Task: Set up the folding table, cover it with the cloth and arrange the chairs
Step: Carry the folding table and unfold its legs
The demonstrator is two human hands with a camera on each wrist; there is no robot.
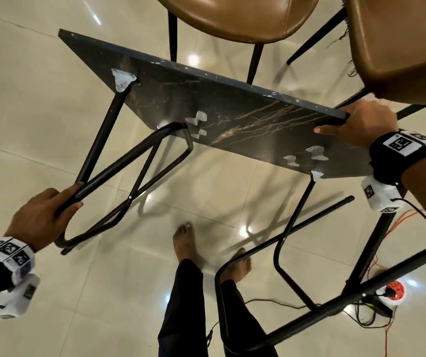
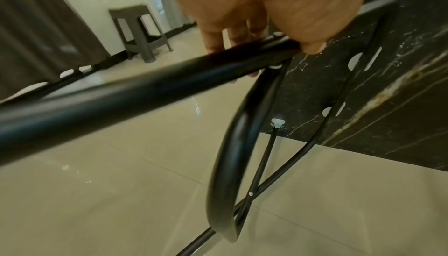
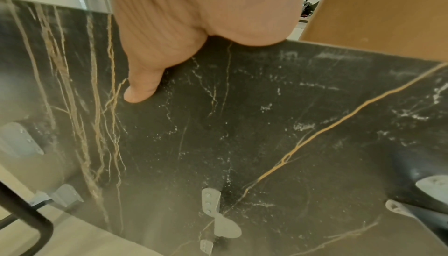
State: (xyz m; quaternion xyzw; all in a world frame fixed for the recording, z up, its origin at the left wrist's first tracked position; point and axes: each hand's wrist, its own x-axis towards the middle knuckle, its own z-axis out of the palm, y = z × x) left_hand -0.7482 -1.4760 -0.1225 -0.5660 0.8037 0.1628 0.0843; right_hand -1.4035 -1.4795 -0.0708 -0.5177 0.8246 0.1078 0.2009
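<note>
The folding table's dark marble-patterned top (image 1: 232, 109) is tilted on edge above the floor, its underside with silver brackets (image 1: 196, 118) facing me. My left hand (image 1: 44, 215) grips a black tubular leg frame (image 1: 119, 161) that stands swung away from the top; the fingers (image 2: 213, 37) curl round the tube (image 2: 121, 91). My right hand (image 1: 356, 122) grips the top's upper right corner, thumb (image 3: 143, 87) pressed flat on the underside (image 3: 242, 135). A second leg frame (image 1: 297, 228) hangs open at lower right. Two brown leather chairs (image 1: 237, 16) (image 1: 400, 47) stand just behind.
Glossy cream floor tiles (image 1: 39, 99) lie all around. My bare feet (image 1: 186, 243) stand under the table. An orange-and-white extension reel (image 1: 395, 292) with cables lies at lower right. A grey plastic stool (image 2: 140, 30) and a brown curtain (image 2: 36, 30) stand by the wall.
</note>
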